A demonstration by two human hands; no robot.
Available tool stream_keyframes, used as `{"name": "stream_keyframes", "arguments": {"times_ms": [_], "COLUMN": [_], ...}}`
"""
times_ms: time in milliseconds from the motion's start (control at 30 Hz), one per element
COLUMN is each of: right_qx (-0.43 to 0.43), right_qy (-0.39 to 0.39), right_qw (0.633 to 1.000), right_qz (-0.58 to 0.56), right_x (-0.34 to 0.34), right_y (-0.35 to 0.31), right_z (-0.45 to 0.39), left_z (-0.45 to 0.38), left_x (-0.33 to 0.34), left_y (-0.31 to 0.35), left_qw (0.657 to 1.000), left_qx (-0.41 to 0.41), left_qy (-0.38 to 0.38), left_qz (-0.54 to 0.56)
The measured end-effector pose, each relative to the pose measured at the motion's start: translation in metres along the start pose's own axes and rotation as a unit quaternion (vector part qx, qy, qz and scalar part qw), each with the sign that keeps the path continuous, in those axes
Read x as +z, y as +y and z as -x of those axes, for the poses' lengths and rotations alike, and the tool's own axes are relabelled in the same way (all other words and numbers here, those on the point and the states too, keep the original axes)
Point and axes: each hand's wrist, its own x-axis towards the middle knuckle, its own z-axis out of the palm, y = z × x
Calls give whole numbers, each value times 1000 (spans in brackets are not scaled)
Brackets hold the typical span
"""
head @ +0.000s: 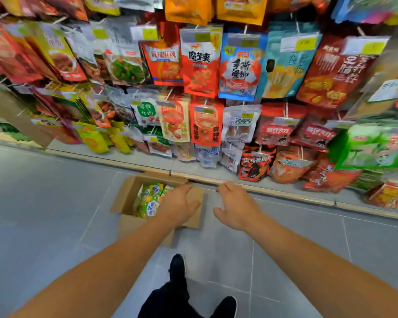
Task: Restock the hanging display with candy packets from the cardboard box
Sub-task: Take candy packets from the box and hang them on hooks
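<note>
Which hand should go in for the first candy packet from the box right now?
Probably the left. The left hand is already over the cardboard box, right beside the green candy packets. The right hand hangs over bare floor, clear of the box. Both hold nothing.

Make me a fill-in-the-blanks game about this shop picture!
1. The candy packets lie inside a cardboard ____ on the floor.
2. The left hand reaches over the box, and the right hand holds ____.
3. The floor tiles are ____ in colour.
4. The snack packets on the display ____ from hooks.

Missing words: box; nothing; grey; hang
</note>
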Motion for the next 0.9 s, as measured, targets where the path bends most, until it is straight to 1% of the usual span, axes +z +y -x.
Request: {"name": "stream_keyframes", "arguments": {"times_ms": [133, 267, 300, 400, 600, 767, 900], "right_qx": [-20, -20, -16, 4, 61, 107, 137], "right_qy": [-46, -89, -91, -110, -161, -163, -198], "right_qw": [999, 996, 995, 994, 985, 980, 970], "right_qz": [14, 23, 23, 26, 1, -33, -31], "right_x": [32, 64, 68, 92, 128, 153, 184], "right_y": [-34, -76, -83, -123, -196, -222, -216], "right_z": [-28, -79, -85, -130, -220, -274, -307], "left_z": [2, -9, -11, -37, -105, -153, -190], "left_x": [-4, -21, -25, -51, -94, -101, -83], "left_y": [-59, -126, -135, -191, -294, -345, -383], "left_qw": [999, 996, 994, 994, 989, 984, 981], "left_qx": [-42, -74, -80, -86, -100, -128, -141], "left_qy": [-1, 10, 10, 0, -53, -69, -76], "left_qz": [13, 56, 69, 74, 99, 99, 111]}}
